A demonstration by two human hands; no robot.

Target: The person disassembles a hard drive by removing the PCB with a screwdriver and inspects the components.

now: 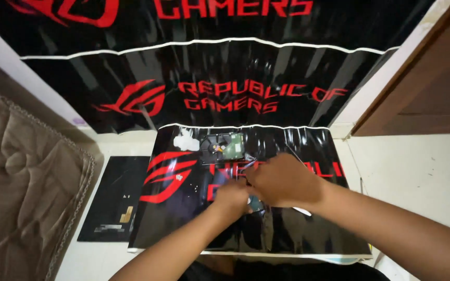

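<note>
white floor [423, 171], glossy black-red mat [298, 234], black panel [113, 200]

Count of items on and around the glossy black mat [287, 234].
Two hands [282, 182] over the mat; one hard drive [224, 147] at its far edge; one white scrap [186, 140] beside the drive; one black panel [113, 200] left of the mat.

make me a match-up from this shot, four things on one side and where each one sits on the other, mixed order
Things:
1. hard drive
2. white crumpled scrap
3. brown cloth
4. flat black panel

Places:
A. far left, bunched in folds
B. on the white floor, left of the black and red mat
C. on the mat, beyond the left hand and right hand
D. on the mat, just left of the drive

Pairs: 1-C, 2-D, 3-A, 4-B
</note>
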